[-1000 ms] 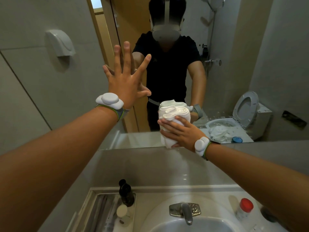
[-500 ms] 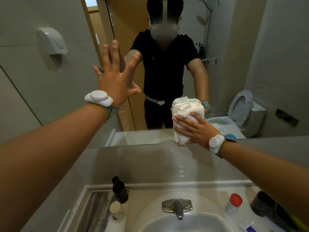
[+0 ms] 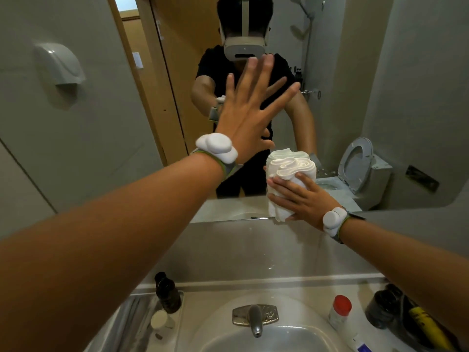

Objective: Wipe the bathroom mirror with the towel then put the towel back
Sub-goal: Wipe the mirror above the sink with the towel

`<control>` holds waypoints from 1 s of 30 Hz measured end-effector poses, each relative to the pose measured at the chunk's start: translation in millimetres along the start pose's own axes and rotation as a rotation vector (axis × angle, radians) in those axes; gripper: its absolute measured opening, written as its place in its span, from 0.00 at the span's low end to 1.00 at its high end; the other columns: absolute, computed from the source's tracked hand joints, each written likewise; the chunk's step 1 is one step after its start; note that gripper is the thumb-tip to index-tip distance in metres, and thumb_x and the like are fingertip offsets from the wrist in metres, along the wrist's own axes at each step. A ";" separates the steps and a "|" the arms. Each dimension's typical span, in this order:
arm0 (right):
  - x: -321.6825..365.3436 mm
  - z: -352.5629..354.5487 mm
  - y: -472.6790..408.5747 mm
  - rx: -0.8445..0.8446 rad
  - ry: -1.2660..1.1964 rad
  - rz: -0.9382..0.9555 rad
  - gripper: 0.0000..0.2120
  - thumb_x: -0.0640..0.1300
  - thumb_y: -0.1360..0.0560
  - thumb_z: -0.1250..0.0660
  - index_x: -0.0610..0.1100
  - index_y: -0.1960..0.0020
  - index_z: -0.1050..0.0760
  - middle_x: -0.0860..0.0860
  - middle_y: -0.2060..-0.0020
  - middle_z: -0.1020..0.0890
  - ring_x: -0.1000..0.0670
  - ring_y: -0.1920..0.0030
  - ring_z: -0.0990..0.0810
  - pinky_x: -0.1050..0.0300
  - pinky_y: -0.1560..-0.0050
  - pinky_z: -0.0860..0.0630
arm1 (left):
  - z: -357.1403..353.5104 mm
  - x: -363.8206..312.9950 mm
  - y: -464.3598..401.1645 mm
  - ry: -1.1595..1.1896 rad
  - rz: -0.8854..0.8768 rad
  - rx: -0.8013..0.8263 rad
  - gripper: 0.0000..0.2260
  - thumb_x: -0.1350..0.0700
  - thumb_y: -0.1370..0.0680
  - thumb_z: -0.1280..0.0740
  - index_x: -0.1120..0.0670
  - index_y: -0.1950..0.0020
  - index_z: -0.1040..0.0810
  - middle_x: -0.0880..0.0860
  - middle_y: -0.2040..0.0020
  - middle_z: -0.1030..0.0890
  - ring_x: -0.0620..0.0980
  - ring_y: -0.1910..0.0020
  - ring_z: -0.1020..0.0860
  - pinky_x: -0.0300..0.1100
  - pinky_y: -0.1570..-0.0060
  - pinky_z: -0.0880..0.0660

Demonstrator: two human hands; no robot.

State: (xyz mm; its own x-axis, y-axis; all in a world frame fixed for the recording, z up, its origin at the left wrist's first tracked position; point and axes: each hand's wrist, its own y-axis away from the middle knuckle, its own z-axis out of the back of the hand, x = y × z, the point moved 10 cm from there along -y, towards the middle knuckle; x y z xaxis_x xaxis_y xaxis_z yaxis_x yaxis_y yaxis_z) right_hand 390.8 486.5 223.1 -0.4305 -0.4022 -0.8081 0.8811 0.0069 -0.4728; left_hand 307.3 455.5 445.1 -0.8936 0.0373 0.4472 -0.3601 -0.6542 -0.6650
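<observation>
**Towel pressed to the mirror's lower edge**

While the left hand is spread flat with all fingers splayed, raised in front of the mirror and grasping nothing, the right hand presses a bunched white towel against the glass. Whether the left palm actually touches the glass cannot be told. The towel is rolled into a thick wad, its folded end facing up, and the right fingers wrap over its front, holding it at the bottom edge of the mirror, just right of centre; its lower end hangs past the edge onto the wall strip below. The towel's reflection sits directly behind it.

Both wrists carry a white puck-like band, the left one and the right one.

Below the mirror lies a sink with a metal tap at its back rim. To the left of the tap a dark bottle stands on a metal tray, with a small round white cap just beside it. To the right of the sink stands a white bottle with a red cap, and further right a dark jar and a yellow object, partly hidden by the right forearm.

On the wall left of the mirror hangs a grey dispenser. The mirror reflects a toilet with its lid raised and a wooden door.
</observation>
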 end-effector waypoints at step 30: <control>-55.9 -30.3 109.2 0.084 0.004 -0.027 0.39 0.65 0.22 0.32 0.49 0.17 0.37 0.44 0.17 0.39 0.43 0.16 0.43 0.35 0.20 0.46 | -32.0 -18.0 -15.2 -0.115 0.047 0.117 0.61 0.33 0.38 0.21 0.39 0.16 0.56 0.60 0.14 0.58 0.68 0.17 0.58 0.79 0.26 0.51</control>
State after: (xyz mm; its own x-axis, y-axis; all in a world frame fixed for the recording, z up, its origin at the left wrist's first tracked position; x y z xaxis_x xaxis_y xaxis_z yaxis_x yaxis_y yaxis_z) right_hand 505.1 537.5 206.0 -0.4547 -0.3972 -0.7972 0.8826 -0.0810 -0.4631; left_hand 320.3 489.0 428.0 -0.8698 -0.0783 0.4872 -0.2784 -0.7373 -0.6156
